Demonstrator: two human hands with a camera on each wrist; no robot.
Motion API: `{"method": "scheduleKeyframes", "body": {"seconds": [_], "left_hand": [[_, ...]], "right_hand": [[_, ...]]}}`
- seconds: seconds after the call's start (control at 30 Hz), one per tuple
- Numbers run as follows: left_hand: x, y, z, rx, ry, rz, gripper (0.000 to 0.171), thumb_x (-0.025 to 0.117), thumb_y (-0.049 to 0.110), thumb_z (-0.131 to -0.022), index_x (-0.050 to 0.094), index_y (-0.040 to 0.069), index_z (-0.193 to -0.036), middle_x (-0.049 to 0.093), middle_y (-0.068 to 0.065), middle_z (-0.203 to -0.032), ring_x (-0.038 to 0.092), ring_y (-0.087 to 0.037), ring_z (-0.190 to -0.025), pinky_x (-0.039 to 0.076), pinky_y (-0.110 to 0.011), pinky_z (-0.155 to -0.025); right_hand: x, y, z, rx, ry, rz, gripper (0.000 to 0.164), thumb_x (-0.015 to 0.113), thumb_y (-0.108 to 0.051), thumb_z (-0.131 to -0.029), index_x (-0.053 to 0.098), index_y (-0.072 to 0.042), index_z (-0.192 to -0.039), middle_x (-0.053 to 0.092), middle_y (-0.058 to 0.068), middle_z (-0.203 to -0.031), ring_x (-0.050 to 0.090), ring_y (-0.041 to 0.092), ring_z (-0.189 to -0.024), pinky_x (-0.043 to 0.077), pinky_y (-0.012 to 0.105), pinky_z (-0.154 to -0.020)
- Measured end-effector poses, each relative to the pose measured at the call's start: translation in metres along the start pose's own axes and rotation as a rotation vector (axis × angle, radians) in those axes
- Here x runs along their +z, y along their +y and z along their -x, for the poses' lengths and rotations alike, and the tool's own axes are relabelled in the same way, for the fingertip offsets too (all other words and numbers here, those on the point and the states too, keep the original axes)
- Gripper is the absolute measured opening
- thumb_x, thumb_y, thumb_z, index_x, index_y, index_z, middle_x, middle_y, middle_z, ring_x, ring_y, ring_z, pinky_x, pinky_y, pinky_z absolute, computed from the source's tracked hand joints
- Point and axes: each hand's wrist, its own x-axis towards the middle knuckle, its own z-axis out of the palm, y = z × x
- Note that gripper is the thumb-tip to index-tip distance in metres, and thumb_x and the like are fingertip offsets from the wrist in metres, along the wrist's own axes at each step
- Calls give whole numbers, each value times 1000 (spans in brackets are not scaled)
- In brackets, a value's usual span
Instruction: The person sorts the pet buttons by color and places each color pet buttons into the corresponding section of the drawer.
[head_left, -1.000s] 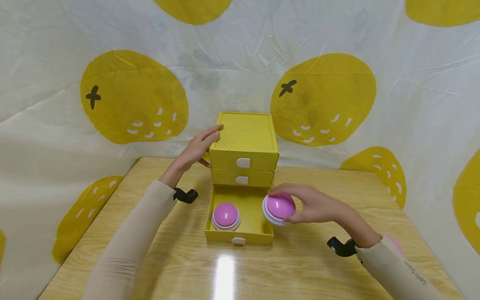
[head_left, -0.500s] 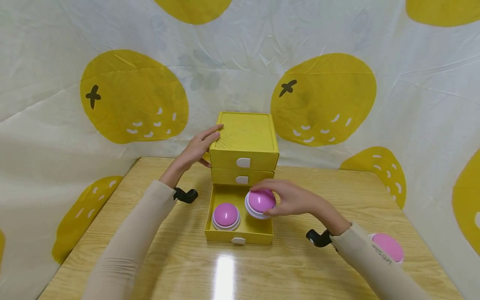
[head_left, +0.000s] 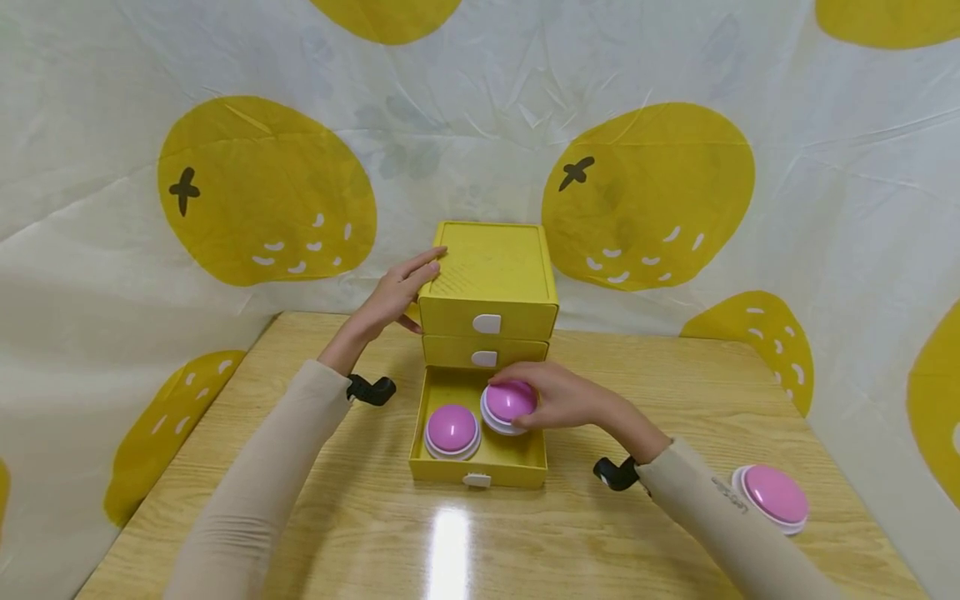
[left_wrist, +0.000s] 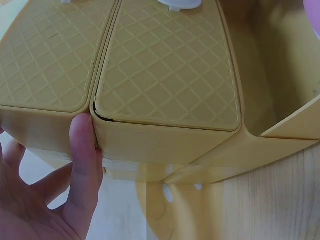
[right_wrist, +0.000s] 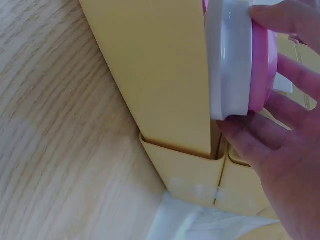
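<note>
A yellow drawer cabinet (head_left: 491, 267) stands on the table with its bottom drawer (head_left: 525, 471) pulled out. My right hand (head_left: 566, 396) grips a pink push button with a white base (head_left: 510, 402) over the right part of that drawer. In the right wrist view, the button's white base (right_wrist: 232, 60) is just above the drawer's side wall, thumb and fingers around its edge. A second pink button (head_left: 452, 431) sits in the drawer's left part. My left hand (head_left: 393, 296) rests against the cabinet's left side, fingers straight along the top edge; a fingertip touches the side in the left wrist view.
A third pink button (head_left: 776, 496) lies on the wooden table (head_left: 637, 542) at the right, beside the right sleeve. Two upper drawers (head_left: 450, 321) with white tabs are closed. Behind stands a white cloth (head_left: 465, 108) printed with yellow fruit.
My right hand has carried its button leftward, from beyond the drawer's right wall to over its inside. The button on the table came out from behind the sleeve. My left hand stays put.
</note>
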Motion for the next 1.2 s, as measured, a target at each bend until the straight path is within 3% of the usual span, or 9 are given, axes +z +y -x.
{"method": "scheduleKeyframes", "body": {"seconds": [0.13, 0.63, 0.93, 1.2], "left_hand": [[0, 0, 1, 2, 2, -1, 54, 42, 42, -111, 34, 30, -163, 28, -2, -171, 47, -36, -108, 63, -54, -63], [0, 2, 1, -3, -3, -3, 54, 42, 42, -111, 33, 30, -164, 27, -2, -171, 46, -41, -128, 63, -54, -64], [0, 3, 2, -6, 1, -5, 54, 42, 42, -111, 34, 31, -163, 27, -1, -171, 47, -35, -105, 63, -54, -64], [0, 3, 1, -6, -2, -2, 54, 42, 42, -111, 34, 30, -163, 27, -2, -171, 47, -39, -124, 63, -54, -64]], "right_hand": [[5, 1, -3, 13, -4, 9, 58, 81, -21, -82, 64, -8, -137, 66, 9, -138, 64, 24, -124, 54, 42, -106], [21, 7, -11, 42, -43, 107, 58, 79, -23, -86, 62, -6, -139, 67, 10, -136, 65, 25, -122, 54, 43, -104], [23, 8, -14, 106, -66, 151, 59, 77, -28, -91, 59, -7, -143, 65, 11, -140, 65, 27, -123, 54, 45, -103], [24, 6, -13, 98, -72, 184, 56, 74, -24, -93, 59, -6, -144, 63, 16, -141, 62, 33, -127, 52, 50, -107]]}}
